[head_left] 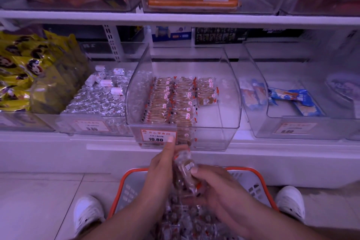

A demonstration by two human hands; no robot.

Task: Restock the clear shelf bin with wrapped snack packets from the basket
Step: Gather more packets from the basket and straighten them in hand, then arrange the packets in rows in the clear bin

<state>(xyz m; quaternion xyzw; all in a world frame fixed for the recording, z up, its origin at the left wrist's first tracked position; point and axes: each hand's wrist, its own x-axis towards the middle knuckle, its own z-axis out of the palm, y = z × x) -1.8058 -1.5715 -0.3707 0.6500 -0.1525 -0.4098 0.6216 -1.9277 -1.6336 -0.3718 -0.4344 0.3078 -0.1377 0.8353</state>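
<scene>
We hold a stack of wrapped snack packets (184, 173) between both hands above the orange-rimmed basket (134, 177): left hand (161, 169) fingers pressed flat against its side, right hand (218, 187) fingers curled around it. The clear shelf bin (216, 115), just ahead, holds rows of packets on its left.

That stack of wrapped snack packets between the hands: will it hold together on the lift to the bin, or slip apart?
Likely slippery: the stack of packets is wrapped in glossy clear film, and only the left hand and right hand pressing from both sides keep it together. Probably light, since each packet looks small. The contents may be brittle, so squeeze gently.
</scene>
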